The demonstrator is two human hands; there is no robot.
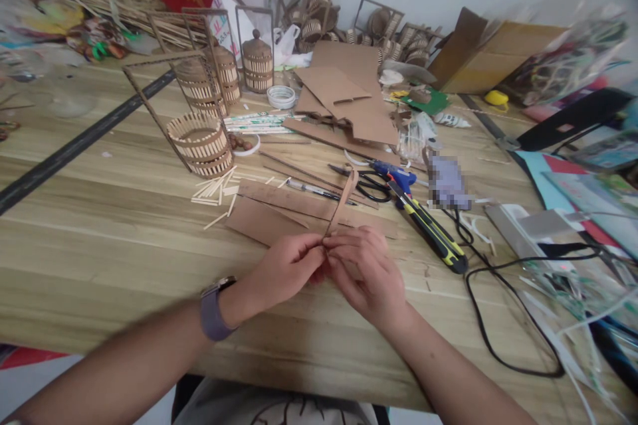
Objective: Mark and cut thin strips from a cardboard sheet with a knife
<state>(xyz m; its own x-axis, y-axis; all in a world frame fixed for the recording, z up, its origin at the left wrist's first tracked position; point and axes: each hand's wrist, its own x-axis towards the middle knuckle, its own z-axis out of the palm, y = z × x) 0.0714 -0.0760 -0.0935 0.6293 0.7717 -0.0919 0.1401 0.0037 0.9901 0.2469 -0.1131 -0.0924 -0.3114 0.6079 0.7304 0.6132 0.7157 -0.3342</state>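
Note:
A narrow cardboard strip (pixel 341 202) rises from between my fingertips, its far end bent over in a curl. My left hand (pixel 294 265) pinches its near end from the left, and my right hand (pixel 366 272) closes on the same end from the right. The fingertips meet and hide that end. Beneath and beyond the hands lies a flat piece of cardboard (pixel 264 220). A pen (pixel 319 191), black-handled scissors (pixel 371 186), a blue glue gun (pixel 396 172) and a yellow-black utility knife (pixel 431 232) lie just past them.
Small wooden sticks (pixel 214 189) lie scattered near an open stick basket (pixel 199 143). Lidded baskets (pixel 258 63) with tall handles stand behind it. Cardboard sheets (pixel 343 80) and a tape roll (pixel 281 97) are at the back. A black cable (pixel 478 332) loops at right beside a power strip (pixel 528 232).

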